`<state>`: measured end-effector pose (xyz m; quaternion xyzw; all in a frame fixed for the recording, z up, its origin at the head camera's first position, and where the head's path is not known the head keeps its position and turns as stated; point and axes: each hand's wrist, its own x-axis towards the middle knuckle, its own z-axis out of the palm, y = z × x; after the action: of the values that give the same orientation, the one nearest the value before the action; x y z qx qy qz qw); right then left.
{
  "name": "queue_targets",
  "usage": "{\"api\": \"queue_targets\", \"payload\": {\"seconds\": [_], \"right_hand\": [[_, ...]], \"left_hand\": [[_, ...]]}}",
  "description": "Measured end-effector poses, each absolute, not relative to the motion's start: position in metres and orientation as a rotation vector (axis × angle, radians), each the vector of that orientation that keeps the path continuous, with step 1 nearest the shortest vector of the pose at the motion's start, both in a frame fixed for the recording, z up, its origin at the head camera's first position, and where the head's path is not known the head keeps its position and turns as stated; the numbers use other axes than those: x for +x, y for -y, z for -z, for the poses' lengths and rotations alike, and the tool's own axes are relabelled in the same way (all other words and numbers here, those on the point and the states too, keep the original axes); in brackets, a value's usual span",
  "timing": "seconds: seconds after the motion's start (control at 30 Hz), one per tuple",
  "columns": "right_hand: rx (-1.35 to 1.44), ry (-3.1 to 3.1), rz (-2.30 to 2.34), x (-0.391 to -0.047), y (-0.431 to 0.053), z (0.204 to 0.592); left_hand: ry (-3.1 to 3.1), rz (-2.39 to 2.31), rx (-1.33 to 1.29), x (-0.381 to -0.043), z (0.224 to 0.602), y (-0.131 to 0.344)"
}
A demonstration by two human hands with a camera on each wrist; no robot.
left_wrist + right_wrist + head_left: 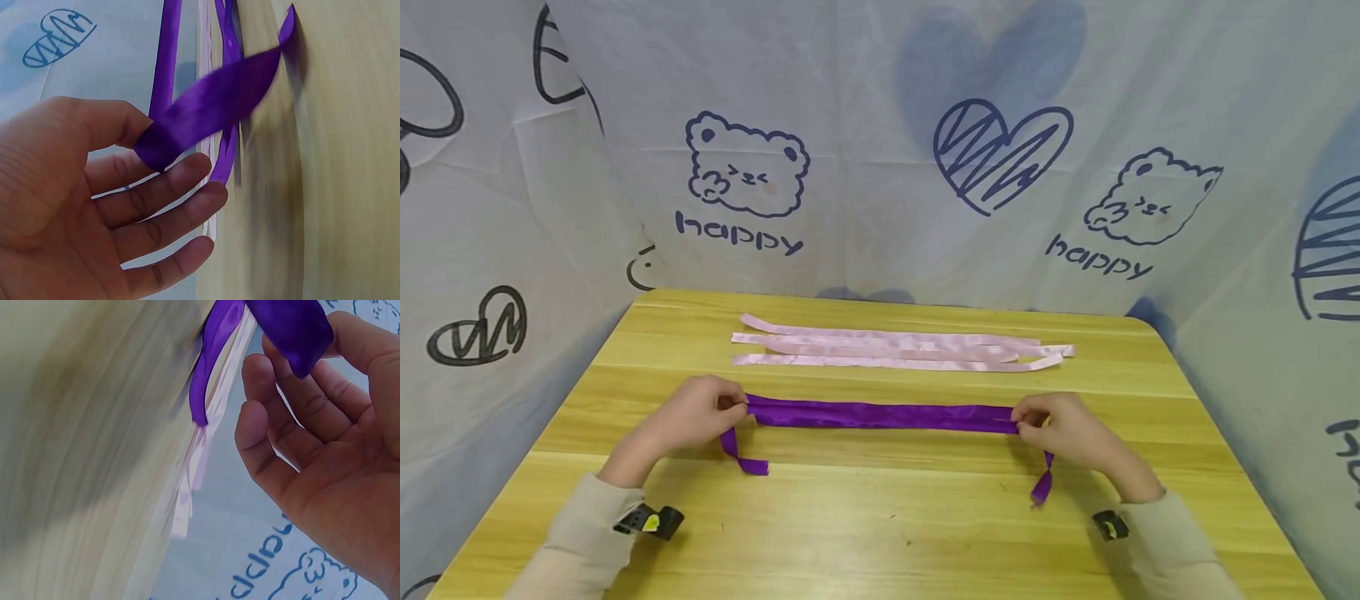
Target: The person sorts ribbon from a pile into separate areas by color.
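A purple satin ribbon (pixel 880 410) stretches across the table between two hands. My left hand (pixel 702 410) pinches it near its left end between thumb and index finger; a twisted tail (pixel 212 100) hangs past that grip. Near the other end my right hand (pixel 1069 427) pinches the ribbon, and a short tail (pixel 1042 483) dangles below. The other fingers of both hands are loosely bent. More purple ribbon (pixel 209 362) shows beyond the right hand, close to the tabletop; how many strips overlap cannot be told.
Several pale pink ribbons (pixel 895 343) lie side by side, roughly parallel, farther back on the wooden table (pixel 865 517). Behind the table's rear edge hangs a white cloth (pixel 865 183) printed with bears and hearts.
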<state>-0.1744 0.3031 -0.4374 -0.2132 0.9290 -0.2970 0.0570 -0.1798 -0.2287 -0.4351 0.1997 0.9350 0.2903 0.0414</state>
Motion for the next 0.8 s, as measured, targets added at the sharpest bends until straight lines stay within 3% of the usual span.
{"api": "queue_targets", "payload": {"seconds": [0.8], "right_hand": [[-0.538,-2.788,0.857,-0.171,-0.344,0.443]], "left_hand": [[-2.799,-0.82,0.475,-0.177,0.44,0.27]]}}
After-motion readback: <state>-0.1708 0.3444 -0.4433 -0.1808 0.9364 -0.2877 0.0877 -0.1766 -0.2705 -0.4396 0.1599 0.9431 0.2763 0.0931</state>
